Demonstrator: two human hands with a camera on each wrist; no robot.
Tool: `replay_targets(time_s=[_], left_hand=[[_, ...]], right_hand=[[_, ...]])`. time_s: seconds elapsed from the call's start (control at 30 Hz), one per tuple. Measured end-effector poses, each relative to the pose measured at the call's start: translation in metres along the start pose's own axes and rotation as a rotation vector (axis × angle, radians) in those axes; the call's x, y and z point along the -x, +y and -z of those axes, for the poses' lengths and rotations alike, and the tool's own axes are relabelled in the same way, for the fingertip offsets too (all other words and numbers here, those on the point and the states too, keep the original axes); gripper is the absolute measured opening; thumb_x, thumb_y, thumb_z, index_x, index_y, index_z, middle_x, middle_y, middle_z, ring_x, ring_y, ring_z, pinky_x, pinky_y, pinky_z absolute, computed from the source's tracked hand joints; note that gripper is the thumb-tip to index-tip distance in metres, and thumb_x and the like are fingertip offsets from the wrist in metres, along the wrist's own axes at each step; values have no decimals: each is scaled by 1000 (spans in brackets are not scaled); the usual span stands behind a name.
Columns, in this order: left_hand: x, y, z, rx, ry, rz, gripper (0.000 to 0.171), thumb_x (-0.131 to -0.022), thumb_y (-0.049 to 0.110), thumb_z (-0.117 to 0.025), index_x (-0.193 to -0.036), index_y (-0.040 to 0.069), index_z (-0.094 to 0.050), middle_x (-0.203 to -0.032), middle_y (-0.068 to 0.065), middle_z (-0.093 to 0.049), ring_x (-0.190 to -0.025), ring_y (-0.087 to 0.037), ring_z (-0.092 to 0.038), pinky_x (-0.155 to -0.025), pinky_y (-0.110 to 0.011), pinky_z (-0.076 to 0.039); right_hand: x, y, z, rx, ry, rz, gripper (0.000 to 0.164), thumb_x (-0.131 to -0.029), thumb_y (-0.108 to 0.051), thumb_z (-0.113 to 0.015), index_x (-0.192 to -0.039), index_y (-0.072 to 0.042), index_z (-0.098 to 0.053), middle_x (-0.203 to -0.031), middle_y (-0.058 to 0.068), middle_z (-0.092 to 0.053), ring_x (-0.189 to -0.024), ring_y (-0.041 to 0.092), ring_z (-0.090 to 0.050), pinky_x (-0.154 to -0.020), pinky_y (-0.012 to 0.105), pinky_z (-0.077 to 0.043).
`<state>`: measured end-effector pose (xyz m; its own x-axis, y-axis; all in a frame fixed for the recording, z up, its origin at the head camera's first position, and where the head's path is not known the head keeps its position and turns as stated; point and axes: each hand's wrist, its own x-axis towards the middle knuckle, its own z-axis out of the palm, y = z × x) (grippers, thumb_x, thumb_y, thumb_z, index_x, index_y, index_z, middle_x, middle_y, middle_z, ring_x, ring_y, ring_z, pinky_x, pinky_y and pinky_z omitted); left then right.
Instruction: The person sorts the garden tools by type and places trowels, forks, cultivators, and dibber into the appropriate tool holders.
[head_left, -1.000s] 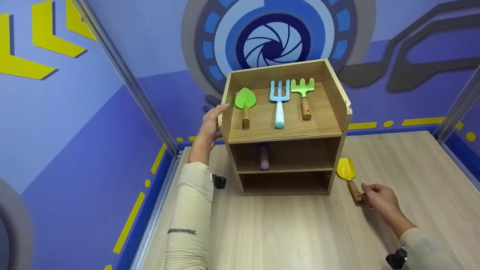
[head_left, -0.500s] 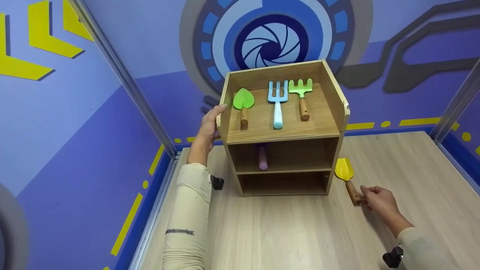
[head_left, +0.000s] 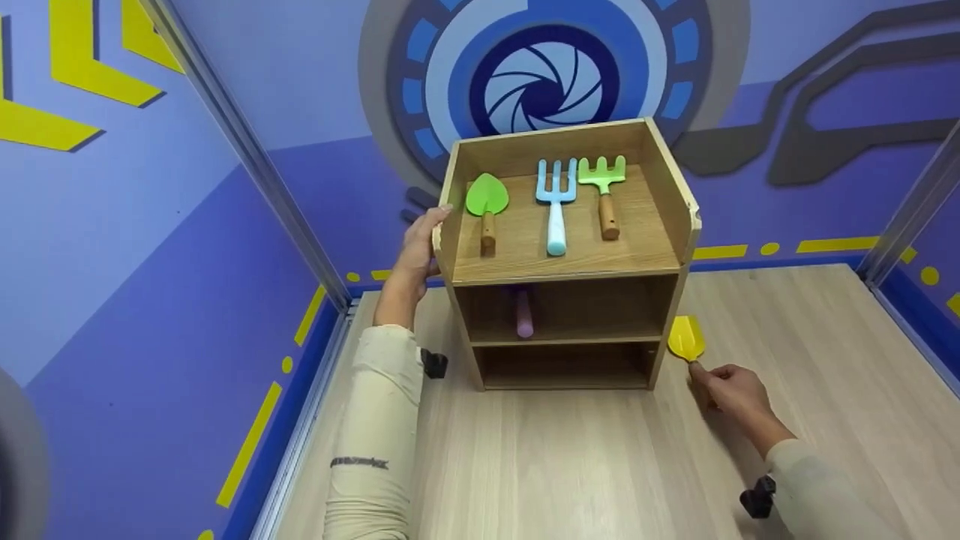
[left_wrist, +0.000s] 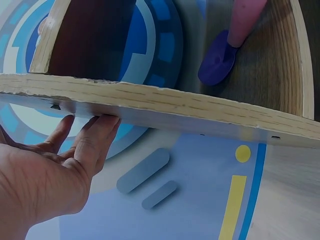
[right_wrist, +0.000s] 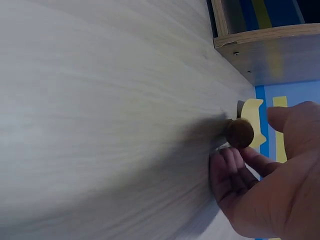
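Note:
A small wooden shelf unit (head_left: 568,277) stands at the centre in the head view. My left hand (head_left: 422,244) rests against its left side panel; in the left wrist view several fingertips touch the panel's outer face. To the right of the shelf, a yellow garden trowel (head_left: 687,339) lies on the table with its blade pointing away. My right hand (head_left: 739,394) is at its wooden handle (right_wrist: 240,133). In the right wrist view, the fingers (right_wrist: 230,167) lie beside the handle and the thumb stands apart from it, a gap showing between. The head view has most of the handle hidden behind this hand.
On the shelf's top lie a green trowel (head_left: 487,196), a blue garden fork (head_left: 556,202) and a green rake (head_left: 602,180). A purple trowel (left_wrist: 220,57) with a pink handle is on the middle level. Printed walls (head_left: 315,97) stand close behind and left.
My right hand has moved forward and left onto the yellow trowel's handle, which was uncovered before. The left hand keeps its place on the shelf's side.

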<state>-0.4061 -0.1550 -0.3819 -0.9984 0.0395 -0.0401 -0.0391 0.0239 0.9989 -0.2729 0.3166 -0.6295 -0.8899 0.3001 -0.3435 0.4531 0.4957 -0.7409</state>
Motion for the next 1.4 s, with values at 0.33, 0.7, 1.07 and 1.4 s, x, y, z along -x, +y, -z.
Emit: replay_targets(time_s=[0.33,0.7,1.07,1.4], left_hand=[[0,0,-3,12,-13,-16,73,-90,60,-62,-148,15,-56,-140,-15,-64,-117,-25,-66,-93,-43,-58],[-1,1,-3,36,-20,14,71,-88,58,-64,-145,15,-59,-128,-10,-67,-110,-21,-67,-88,-40,-59],[-2,-1,-2,37,-26,21,72,-88,59,-64,-146,17,-58,-137,-12,-65,-119,-24,-64,-97,-45,-56],[-3,0,1,35,-19,20,76,-88,60,-63,-151,18,-55,-147,-15,-61,-128,-28,-61,-105,-51,-53]], right_hand=[[-6,1,-4,81,0,23,57,-99,-51,-67,-113,5,-63,-86,6,-65,-82,22,-60,-66,30,-49],[-11,-2,5,-2,-107,-38,28,-94,-30,-70,-77,-9,-63,-64,-4,-55,-64,15,-53,-61,30,-46],[-17,-11,17,-27,-199,-42,20,-91,-17,-71,-83,-2,-62,-61,-4,-50,-60,12,-50,-59,27,-44],[-18,-15,20,-127,-289,-95,19,-100,-14,-67,-102,3,-60,-75,0,-56,-70,16,-56,-67,30,-51]])
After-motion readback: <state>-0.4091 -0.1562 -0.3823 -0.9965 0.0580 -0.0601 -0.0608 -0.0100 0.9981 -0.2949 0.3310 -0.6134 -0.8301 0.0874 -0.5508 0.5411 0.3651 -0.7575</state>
